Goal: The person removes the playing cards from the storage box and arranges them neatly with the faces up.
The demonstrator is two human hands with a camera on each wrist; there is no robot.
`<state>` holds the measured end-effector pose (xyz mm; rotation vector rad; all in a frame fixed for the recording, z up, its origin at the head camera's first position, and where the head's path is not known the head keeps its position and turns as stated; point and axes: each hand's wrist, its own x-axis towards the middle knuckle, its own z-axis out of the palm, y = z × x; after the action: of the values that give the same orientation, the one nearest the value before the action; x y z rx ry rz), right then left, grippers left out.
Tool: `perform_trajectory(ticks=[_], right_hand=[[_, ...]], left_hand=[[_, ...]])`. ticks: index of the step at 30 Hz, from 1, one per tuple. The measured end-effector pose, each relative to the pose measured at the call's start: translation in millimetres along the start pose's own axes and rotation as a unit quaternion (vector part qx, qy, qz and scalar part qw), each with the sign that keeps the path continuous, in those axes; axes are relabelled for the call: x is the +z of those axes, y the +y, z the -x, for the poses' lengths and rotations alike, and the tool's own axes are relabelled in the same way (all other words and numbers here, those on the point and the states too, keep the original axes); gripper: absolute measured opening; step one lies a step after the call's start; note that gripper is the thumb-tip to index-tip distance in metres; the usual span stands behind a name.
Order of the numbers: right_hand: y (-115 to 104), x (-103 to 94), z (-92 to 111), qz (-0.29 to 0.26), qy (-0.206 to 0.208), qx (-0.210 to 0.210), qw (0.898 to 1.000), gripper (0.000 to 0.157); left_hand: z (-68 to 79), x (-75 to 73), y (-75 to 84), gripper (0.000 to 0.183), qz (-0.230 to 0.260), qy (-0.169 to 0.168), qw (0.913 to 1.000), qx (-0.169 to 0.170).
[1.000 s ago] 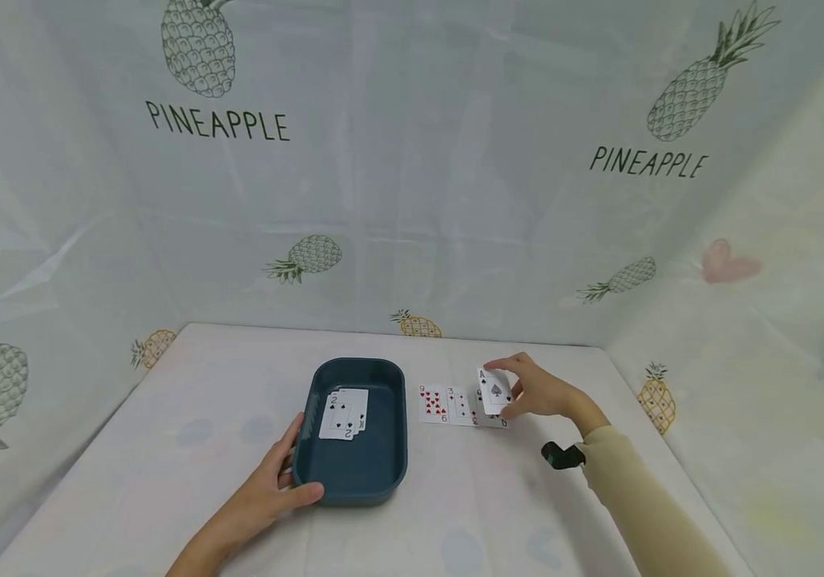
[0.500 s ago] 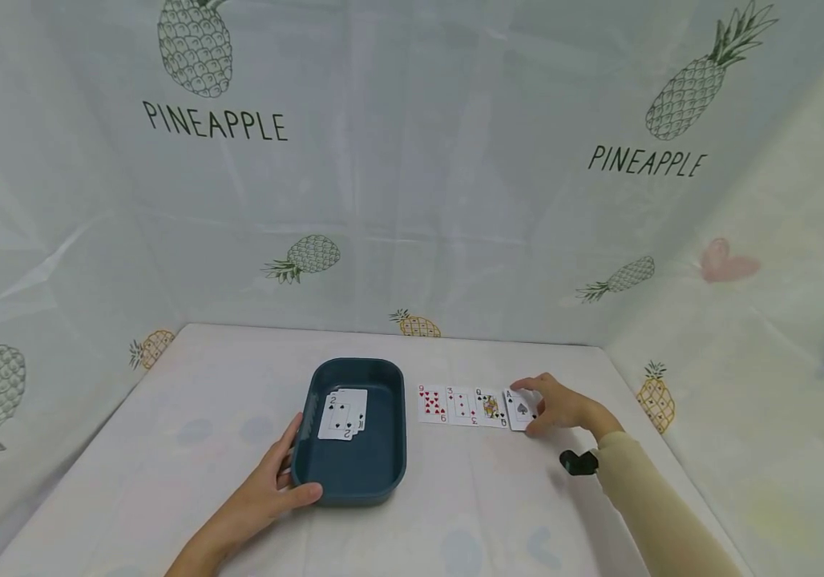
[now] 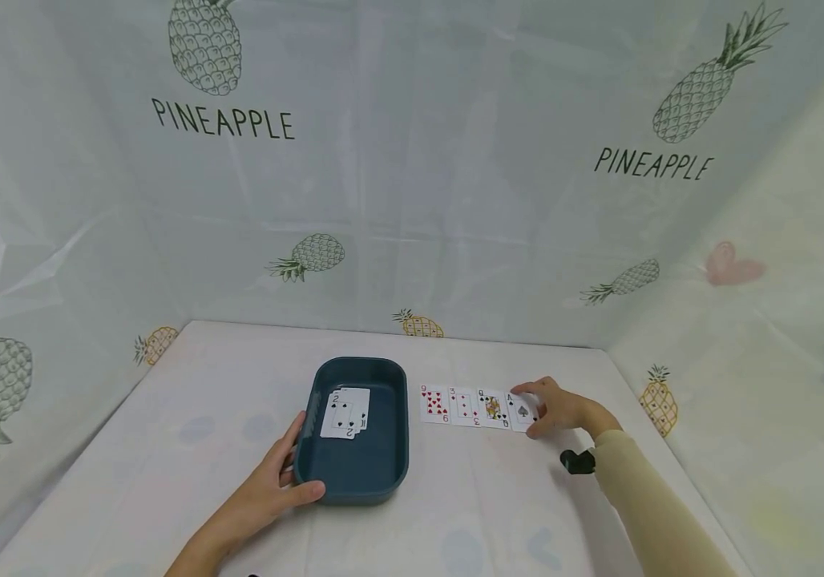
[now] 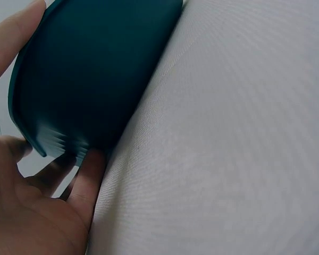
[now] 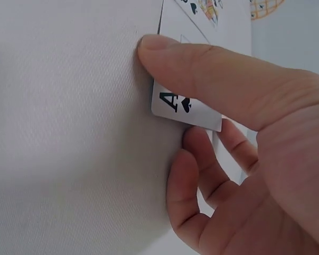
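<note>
Our right hand (image 3: 559, 409) pinches the ace (image 3: 522, 412) flat on the table (image 3: 167, 449), last in the card row near its right edge, half hidden under our thumb. Our left hand (image 3: 268, 489) grips the bin (image 3: 354, 473) at its near left corner; its cards overlap, lower faces unreadable.

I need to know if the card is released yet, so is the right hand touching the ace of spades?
Touching. The right wrist view shows the right hand with its thumb lying across the ace of spades and fingers under its edge.
</note>
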<state>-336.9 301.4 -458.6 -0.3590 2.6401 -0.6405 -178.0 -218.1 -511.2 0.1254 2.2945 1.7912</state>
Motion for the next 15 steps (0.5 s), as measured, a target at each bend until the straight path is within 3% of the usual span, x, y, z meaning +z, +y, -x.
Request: perform_trajectory(ticks=[15], right_hand=[[7.6, 2.3, -2.8, -0.031, 0.004, 0.021, 0.999, 0.087]], left_hand=[[0.8, 1.5, 0.9, 0.112, -0.001, 0.006, 0.9999, -0.012]])
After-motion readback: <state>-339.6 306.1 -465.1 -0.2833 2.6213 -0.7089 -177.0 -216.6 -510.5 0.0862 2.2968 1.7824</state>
